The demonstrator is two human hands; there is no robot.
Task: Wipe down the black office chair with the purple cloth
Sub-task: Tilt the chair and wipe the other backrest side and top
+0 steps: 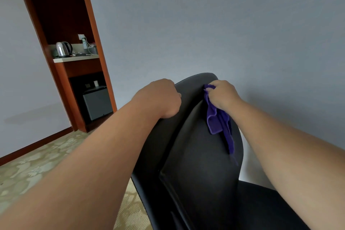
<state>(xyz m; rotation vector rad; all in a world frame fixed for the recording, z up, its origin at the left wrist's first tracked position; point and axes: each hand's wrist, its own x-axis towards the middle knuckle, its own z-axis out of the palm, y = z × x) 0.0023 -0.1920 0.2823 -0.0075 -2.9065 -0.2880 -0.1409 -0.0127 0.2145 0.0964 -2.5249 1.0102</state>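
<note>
Black office chair [196,155] in the lower centre, backrest seen from behind and tilted, seat showing dark at the lower right. Left hand [160,99] curled tight over the upper left edge of the backrest, fingers wrapped out of sight on the far side, gripping the chair. Right hand [223,94] clenched on the purple cloth [218,117] near the top right of the backrest, pressing a bunched part against the black surface; rest of the cloth hanging loose in folds down the back panel, tapering to a thin tail. Both forearms bare, reaching in from the bottom corners. Behind, a plain grey wall [224,24]. To the left, a wood-framed alcove [61,15] with a silver kettle [63,49] on its shelf and a small dark fridge [97,102] below. Patterned carpet [28,170] on the floor at the lower left.
</note>
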